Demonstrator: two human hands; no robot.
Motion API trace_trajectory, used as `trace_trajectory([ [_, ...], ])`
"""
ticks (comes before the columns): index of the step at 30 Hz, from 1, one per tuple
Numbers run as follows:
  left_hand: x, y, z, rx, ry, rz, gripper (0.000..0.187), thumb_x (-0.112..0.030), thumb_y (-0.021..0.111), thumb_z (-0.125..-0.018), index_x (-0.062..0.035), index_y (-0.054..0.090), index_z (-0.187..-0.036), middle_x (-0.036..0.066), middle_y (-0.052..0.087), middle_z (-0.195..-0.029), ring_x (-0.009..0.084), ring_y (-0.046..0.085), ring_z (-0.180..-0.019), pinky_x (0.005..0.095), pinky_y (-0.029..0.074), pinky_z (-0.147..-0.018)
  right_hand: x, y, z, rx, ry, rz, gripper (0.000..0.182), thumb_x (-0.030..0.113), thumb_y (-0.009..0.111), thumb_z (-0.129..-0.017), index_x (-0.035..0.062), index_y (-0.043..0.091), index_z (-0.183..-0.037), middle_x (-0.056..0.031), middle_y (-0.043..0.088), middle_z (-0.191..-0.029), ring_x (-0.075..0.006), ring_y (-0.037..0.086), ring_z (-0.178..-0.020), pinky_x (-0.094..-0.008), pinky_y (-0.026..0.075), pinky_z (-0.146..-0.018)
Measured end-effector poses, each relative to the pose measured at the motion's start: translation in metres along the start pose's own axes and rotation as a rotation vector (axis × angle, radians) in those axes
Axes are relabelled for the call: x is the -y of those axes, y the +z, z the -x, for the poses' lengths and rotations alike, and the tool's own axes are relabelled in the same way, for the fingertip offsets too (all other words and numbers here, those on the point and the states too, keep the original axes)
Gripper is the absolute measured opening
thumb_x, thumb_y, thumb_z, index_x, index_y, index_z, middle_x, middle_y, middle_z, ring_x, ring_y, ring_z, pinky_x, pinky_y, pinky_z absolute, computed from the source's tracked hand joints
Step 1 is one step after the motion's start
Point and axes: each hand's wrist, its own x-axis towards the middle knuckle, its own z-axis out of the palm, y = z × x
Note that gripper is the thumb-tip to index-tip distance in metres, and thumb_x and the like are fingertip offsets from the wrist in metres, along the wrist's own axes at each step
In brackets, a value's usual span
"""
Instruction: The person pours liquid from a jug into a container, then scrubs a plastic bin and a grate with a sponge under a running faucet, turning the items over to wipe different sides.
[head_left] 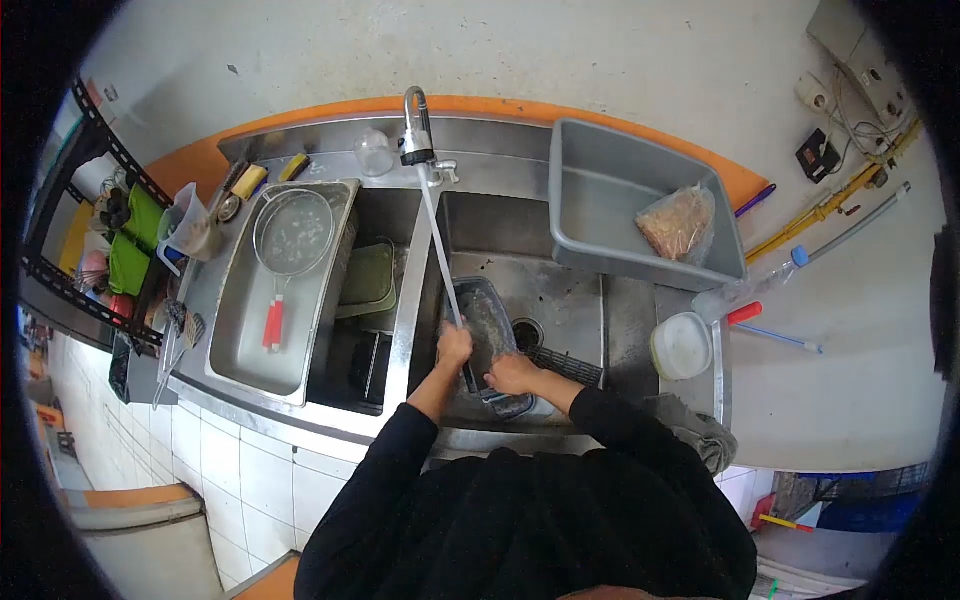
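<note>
A grey plastic tub [487, 312] with water inside sits tilted in the right sink basin. My left hand [455, 343] is closed on its left rim, right where the water stream comes down. On the opposite side, my right hand [513, 374] is closed over the right wall, its fingertips partly hidden. Water runs in a long stream from the chrome faucet [416, 140] into the tub near my left hand. Beside my right hand lies a dark slotted drain grate [566, 366], close to the round drain [527, 332].
A large grey bin [590, 240] holding a bagged food [678, 225] stands behind right. At right are a white container [682, 346], a clear bottle [745, 294] and a grey cloth [700, 435]. Left, a steel pan [235, 330] holds a red-handled strainer [294, 235].
</note>
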Motion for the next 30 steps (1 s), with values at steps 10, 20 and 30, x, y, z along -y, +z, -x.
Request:
trace_trajectory([
  [10,0.022,-0.004,-0.012,0.064,-0.077,0.063,0.057,-0.041,0.034,-0.085,0.0059,0.041,-0.116,0.030,0.048,-0.112,0.0414,0.044,-0.108,0.0416,0.033,-0.093,0.012,0.025,-0.004,-0.329,-0.330,-0.646,0.019,0.021,0.056,-0.080,0.0045,0.058,-0.070,-0.0109,0.054,-0.074,-0.0253,0.050,-0.071,-0.0351,0.042,-0.065],
  [20,0.043,0.007,-0.025,0.261,0.340,0.016,0.048,-0.040,0.035,-0.085,-0.0052,0.048,-0.116,0.026,0.050,-0.111,0.0390,0.050,-0.101,0.0420,0.039,-0.086,-0.017,-0.020,-0.068,-0.693,0.132,-0.318,0.018,0.018,0.046,-0.082,0.0032,0.053,-0.088,-0.0165,0.054,-0.083,-0.0334,0.056,-0.078,-0.0405,0.046,-0.067],
  [30,0.034,-0.008,-0.029,0.199,0.266,-0.096,0.053,-0.041,0.031,-0.087,0.0009,0.045,-0.116,0.030,0.045,-0.115,0.0417,0.042,-0.110,0.0431,0.033,-0.093,-0.009,-0.012,-0.057,-0.539,0.021,-0.292,0.012,0.013,0.048,-0.079,0.0029,0.055,-0.080,-0.0163,0.050,-0.084,-0.0334,0.052,-0.083,-0.0406,0.043,-0.072],
])
